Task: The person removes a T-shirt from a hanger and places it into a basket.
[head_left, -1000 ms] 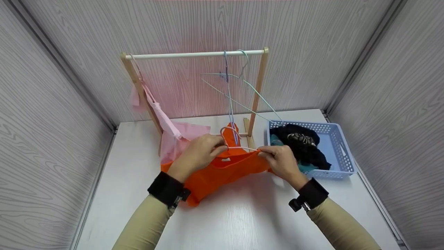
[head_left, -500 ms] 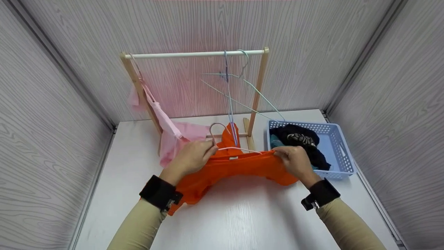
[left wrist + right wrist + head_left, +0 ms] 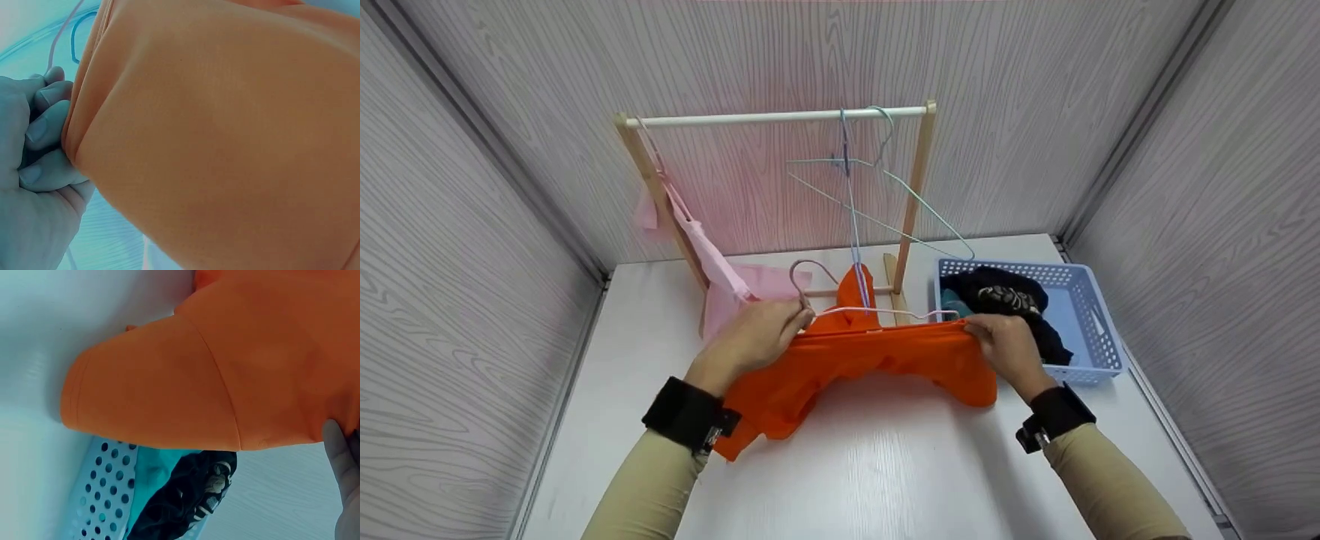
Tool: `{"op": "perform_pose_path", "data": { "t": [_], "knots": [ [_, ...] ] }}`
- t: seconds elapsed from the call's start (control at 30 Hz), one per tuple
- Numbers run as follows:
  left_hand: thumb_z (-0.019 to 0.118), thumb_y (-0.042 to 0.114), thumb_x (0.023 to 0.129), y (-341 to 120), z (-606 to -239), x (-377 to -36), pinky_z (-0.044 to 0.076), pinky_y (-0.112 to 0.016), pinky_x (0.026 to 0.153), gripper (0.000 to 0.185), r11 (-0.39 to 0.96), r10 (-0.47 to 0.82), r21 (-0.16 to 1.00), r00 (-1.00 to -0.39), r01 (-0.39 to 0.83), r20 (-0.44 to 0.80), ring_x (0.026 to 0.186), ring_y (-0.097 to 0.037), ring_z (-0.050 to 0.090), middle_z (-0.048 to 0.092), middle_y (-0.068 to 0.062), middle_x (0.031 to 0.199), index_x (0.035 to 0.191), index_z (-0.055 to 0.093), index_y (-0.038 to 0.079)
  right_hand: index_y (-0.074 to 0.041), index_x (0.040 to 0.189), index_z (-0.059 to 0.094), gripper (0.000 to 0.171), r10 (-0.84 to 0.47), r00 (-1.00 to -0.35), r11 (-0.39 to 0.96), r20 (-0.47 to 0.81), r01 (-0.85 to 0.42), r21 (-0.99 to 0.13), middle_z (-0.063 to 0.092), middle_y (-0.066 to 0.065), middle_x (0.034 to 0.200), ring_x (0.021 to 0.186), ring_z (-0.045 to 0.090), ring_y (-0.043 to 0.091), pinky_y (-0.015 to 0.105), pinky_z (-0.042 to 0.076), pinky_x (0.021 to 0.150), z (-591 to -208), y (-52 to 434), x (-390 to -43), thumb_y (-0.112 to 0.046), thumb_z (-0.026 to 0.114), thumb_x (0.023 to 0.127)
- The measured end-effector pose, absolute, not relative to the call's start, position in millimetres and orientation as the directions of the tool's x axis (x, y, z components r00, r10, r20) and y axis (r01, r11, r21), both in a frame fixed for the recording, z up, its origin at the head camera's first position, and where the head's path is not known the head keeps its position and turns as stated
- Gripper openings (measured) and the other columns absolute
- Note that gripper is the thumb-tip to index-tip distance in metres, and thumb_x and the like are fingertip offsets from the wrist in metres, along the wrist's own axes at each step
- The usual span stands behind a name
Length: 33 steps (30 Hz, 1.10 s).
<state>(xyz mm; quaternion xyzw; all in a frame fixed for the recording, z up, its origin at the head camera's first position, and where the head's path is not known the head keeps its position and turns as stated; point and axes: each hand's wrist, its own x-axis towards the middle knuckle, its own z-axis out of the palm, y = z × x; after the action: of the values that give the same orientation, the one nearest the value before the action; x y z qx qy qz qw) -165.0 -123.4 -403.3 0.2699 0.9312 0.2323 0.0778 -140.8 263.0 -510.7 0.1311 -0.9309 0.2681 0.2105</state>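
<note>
Head view: a person in tan sleeves works at a white table [image 3: 885,480] walled by grey wood-grain panels. The left hand [image 3: 754,341] and the right hand [image 3: 1009,345] hold an orange garment [image 3: 877,360] stretched between them, just above the tabletop and in front of a wooden clothes rack [image 3: 919,195]. A pink wire hanger [image 3: 870,310] sits in the garment's top edge; its hook [image 3: 802,274] stands up beside the left hand.

Left hand: fingers curled, pinching the garment's left edge together with the hanger near the hook. The left wrist view shows the fingertips [image 3: 45,132] folded against the gathered orange cloth [image 3: 225,140].

Right hand: fingers curled over the garment's right top edge, gripping the cloth at the hanger's end. In the right wrist view only a sliver of the hand [image 3: 346,484] shows at the frame edge, below the orange sleeve [image 3: 163,394].

Surroundings: a pale blue basket [image 3: 1091,330] stands just right of the right hand, holding dark clothing [image 3: 1005,296] over a teal piece. On the rack's white rail [image 3: 772,117] hang two empty light blue hangers [image 3: 859,180]. A pink garment [image 3: 720,277] hangs at the rack's left post and trails onto the table.
</note>
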Motion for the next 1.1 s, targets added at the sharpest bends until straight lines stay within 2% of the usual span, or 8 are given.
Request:
{"op": "perform_pose_path", "data": {
  "t": [0.27, 0.47, 0.6, 0.77, 0.93, 1.1],
  "knots": [
    [0.043, 0.042, 0.103, -110.0, -393.3, -167.8, 0.04, -0.029, 0.063, 0.031, 0.724, 0.526, 0.544, -0.85, 0.425, -0.036, 0.068, -0.017, 0.049, 0.047, 0.0, 0.07, 0.096, 0.059, 0.015, -0.005, 0.096, 0.075, 0.011, -0.117, -0.851, 0.764, 0.512, -0.407, -0.5, 0.075, 0.01, 0.09, 0.082, 0.073, 0.023, 0.036, 0.059, 0.076, -503.3, 232.4, -140.6, -0.01, 0.066, 0.091],
    [0.045, 0.04, 0.103, -98.7, -392.6, -169.7, 0.039, -0.028, 0.059, 0.029, 0.709, 0.51, 0.573, -0.86, 0.411, -0.014, 0.062, -0.017, 0.048, 0.049, 0.0, 0.068, 0.095, 0.062, 0.017, -0.006, 0.102, 0.068, 0.013, -0.101, -0.894, 0.7, 0.436, -0.375, -0.607, 0.073, 0.009, 0.093, 0.081, 0.068, 0.019, 0.035, 0.058, 0.074, -503.0, 204.3, -139.0, -0.012, 0.058, 0.097],
    [0.046, 0.037, 0.103, -85.4, -391.4, -172.9, 0.045, -0.029, 0.063, 0.031, 0.695, 0.527, 0.554, -0.849, 0.459, 0.042, 0.064, -0.015, 0.051, 0.058, 0.001, 0.07, 0.095, 0.066, 0.015, -0.006, 0.103, 0.067, 0.012, -0.17, -0.914, 0.664, 0.369, -0.383, -0.643, 0.07, 0.006, 0.091, 0.079, 0.063, 0.016, 0.032, 0.054, 0.073, -509.2, 185.6, -137.5, -0.011, 0.057, 0.097],
    [0.047, 0.033, 0.103, -67.9, -387.9, -177.6, 0.051, -0.032, 0.069, 0.03, 0.659, 0.569, 0.57, -0.821, 0.49, 0.049, 0.063, -0.015, 0.056, 0.066, -0.002, 0.074, 0.097, 0.065, 0.01, -0.006, 0.099, 0.068, 0.009, -0.289, -0.891, 0.637, 0.349, -0.452, -0.624, 0.069, 0.008, 0.091, 0.082, 0.062, 0.018, 0.034, 0.053, 0.076, -516.8, 166.1, -135.4, -0.008, 0.062, 0.093],
    [0.051, 0.031, 0.101, -57.4, -384.5, -179.7, 0.05, -0.03, 0.065, 0.024, 0.635, 0.595, 0.57, -0.801, 0.521, 0.069, 0.062, -0.013, 0.056, 0.065, -0.003, 0.075, 0.097, 0.062, 0.01, -0.005, 0.1, 0.068, 0.011, -0.38, -0.864, 0.603, 0.331, -0.503, -0.62, 0.069, 0.008, 0.094, 0.087, 0.063, 0.02, 0.036, 0.053, 0.079, -522.2, 153.7, -130.5, -0.01, 0.062, 0.094],
    [0.054, 0.029, 0.1, -49.6, -381.4, -180.5, 0.048, -0.026, 0.061, 0.02, 0.613, 0.599, 0.6, -0.797, 0.514, 0.072, 0.062, -0.013, 0.056, 0.062, -0.002, 0.075, 0.1, 0.062, 0.011, -0.007, 0.1, 0.07, 0.011, -0.421, -0.862, 0.592, 0.281, -0.496, -0.635, 0.07, 0.005, 0.095, 0.09, 0.063, 0.018, 0.035, 0.053, 0.082, -529.3, 146.7, -123.2, -0.011, 0.064, 0.092]
  ]
}}
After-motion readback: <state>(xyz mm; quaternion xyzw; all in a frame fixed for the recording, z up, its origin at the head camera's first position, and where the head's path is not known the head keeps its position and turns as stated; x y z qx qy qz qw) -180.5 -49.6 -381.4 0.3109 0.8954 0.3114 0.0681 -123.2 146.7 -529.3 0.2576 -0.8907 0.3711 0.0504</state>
